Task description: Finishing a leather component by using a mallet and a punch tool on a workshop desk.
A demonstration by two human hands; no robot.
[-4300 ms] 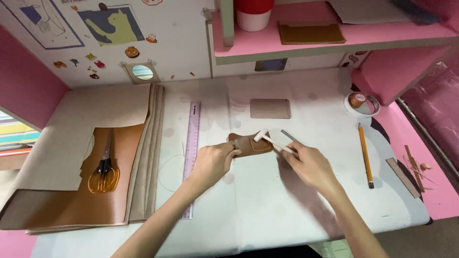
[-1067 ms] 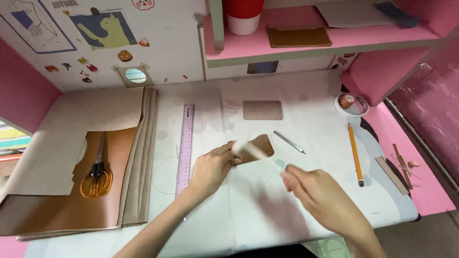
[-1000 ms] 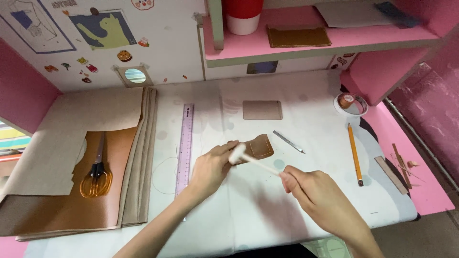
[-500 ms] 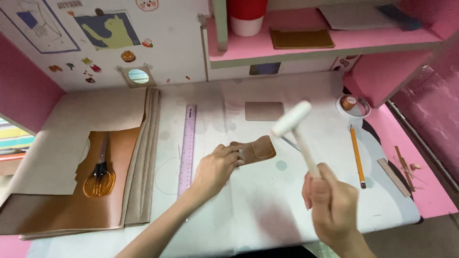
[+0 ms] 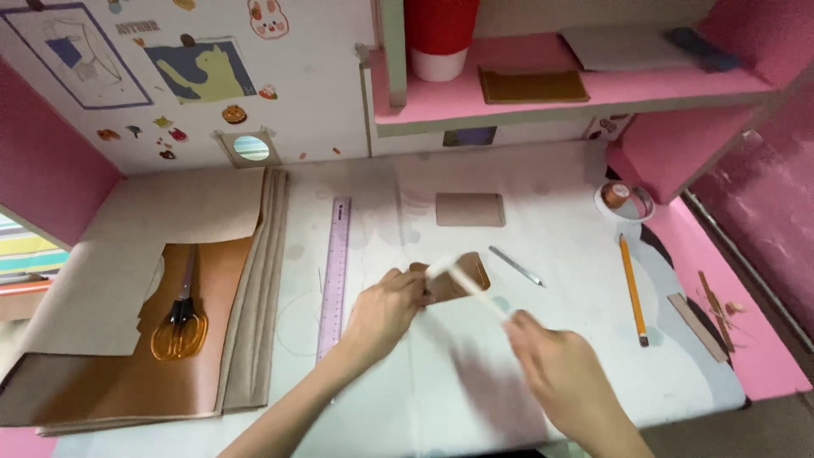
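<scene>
Leather piece, small and brown, is lying flat near the middle of the white surface, just right of the purple ruler. I am pressing my left hand on its left edge, fingers closed down on it. My right hand is gripping the handle of a white mallet, blurred, whose head is sitting over the leather. A metal awl is lying just beside, a pencil farther right, and orange-handled scissors well apart at left.
</scene>
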